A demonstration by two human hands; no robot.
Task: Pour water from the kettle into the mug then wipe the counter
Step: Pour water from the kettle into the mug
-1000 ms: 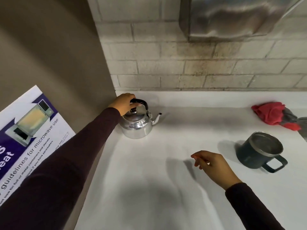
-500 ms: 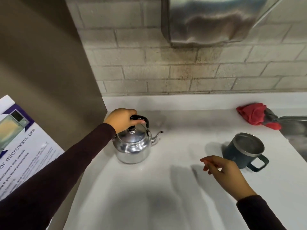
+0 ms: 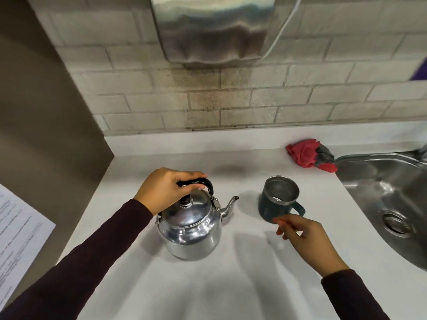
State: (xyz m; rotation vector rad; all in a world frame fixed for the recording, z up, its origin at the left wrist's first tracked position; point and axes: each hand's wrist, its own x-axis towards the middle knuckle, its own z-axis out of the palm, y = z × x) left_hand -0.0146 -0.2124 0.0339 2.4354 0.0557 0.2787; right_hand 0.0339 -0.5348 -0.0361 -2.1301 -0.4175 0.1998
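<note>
1. A white counter (image 3: pixel 231 285) is seen from above, with a pale brick wall (image 3: pixel 300 95) behind it.
2. A shiny metal kettle (image 3: pixel 190 229) is placed upright at the middle of the counter – whether its base touches the surface or is just lifted cannot be told. Its spout is pointed right, toward the mug.
3. The kettle's black handle (image 3: pixel 203 182) is gripped from above by the left hand (image 3: pixel 165 189); the fingers are wrapped over the handle and the thumb is tucked beneath it. A dark sleeve (image 3: pixel 92 262) is worn on that arm.
4. A dark mug (image 3: pixel 278 199) with a metal rim is set just right of the spout, apart from it. Its handle is turned to the front right.
5. The right hand (image 3: pixel 307 239) is held loosely half-open just in front of the mug, with nothing in it. The fingertips are shown at the mug's base – contact cannot be told.
6. A crumpled red and grey cloth (image 3: pixel 309 155) is laid at the back of the counter, just beside the sink.
7. A steel sink (image 3: pixel 381 181) is set into the counter at the right.
8. A steel dispenser (image 3: pixel 212 28) is mounted on the wall above.
9. A printed sheet (image 3: pixel 16 241) is seen at the left edge.
</note>
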